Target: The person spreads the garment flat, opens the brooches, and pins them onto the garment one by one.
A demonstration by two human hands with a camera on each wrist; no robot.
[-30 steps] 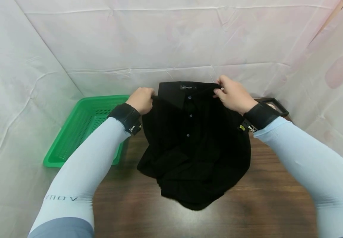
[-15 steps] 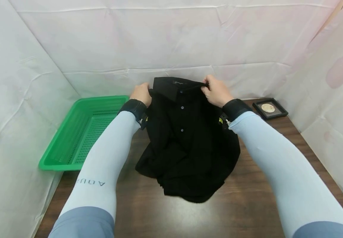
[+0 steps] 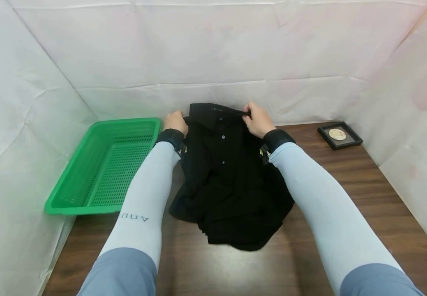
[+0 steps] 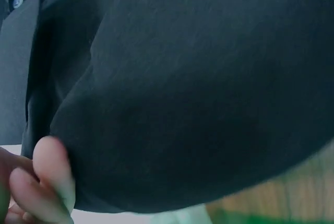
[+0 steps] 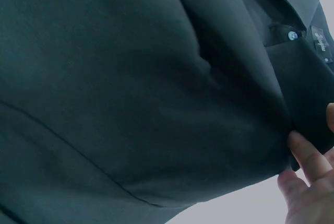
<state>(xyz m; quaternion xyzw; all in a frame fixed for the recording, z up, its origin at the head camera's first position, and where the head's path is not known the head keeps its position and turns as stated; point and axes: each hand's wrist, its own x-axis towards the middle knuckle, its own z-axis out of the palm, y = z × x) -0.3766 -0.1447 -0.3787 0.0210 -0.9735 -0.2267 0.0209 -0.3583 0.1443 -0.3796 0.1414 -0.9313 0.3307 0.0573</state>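
A black button-up shirt (image 3: 231, 189) hangs front-up between both hands, its collar toward the back wall and its lower part bunched over the table. My left hand (image 3: 176, 122) pinches the shirt beside the collar's left end; in the left wrist view its fingers (image 4: 54, 169) press against the dark cloth. With thumb and fingers, my right hand (image 3: 258, 120) grips the right side of the collar. In the right wrist view the fingers (image 5: 310, 158) hold the cloth below a collar with a small label (image 5: 320, 40) and a button (image 5: 293, 35).
A green perforated plastic basket (image 3: 102, 207) stands at the left, close to the left forearm. At the back right lies a small black frame (image 3: 350, 142) with a round cream disc (image 3: 337, 134). White sheeting (image 3: 213, 45) walls the brown wooden table (image 3: 376, 197) at the back and sides.
Both hands, still gripping the shirt, have come lower and closer together, and the right hand has shifted left. The black frame, partly covered before, shows fully now.
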